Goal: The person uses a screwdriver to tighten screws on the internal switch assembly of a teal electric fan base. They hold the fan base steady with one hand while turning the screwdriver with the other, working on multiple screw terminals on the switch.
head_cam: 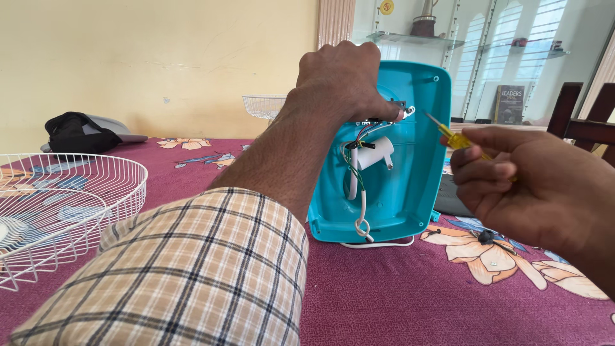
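A turquoise plastic fan base (413, 160) stands tilted up on its edge on the table, its hollow underside facing me. Inside it I see a white cylinder part (375, 154), coloured wires and a white cord (362, 211) that loops out at the bottom. My left hand (339, 80) grips the upper left edge of the base, with a finger pressed on a small metal part near the top. My right hand (519, 182) holds a yellow-handled screwdriver (456, 139) with its tip pointing toward that metal part, a short way off it.
A white wire fan guard (61, 208) lies at the left on the maroon floral cloth (397, 295). A second guard (264, 106) stands at the back, a black bag (77, 133) at far left. A small black part (485, 236) lies by my right hand. Dark chairs (586, 122) stand at right.
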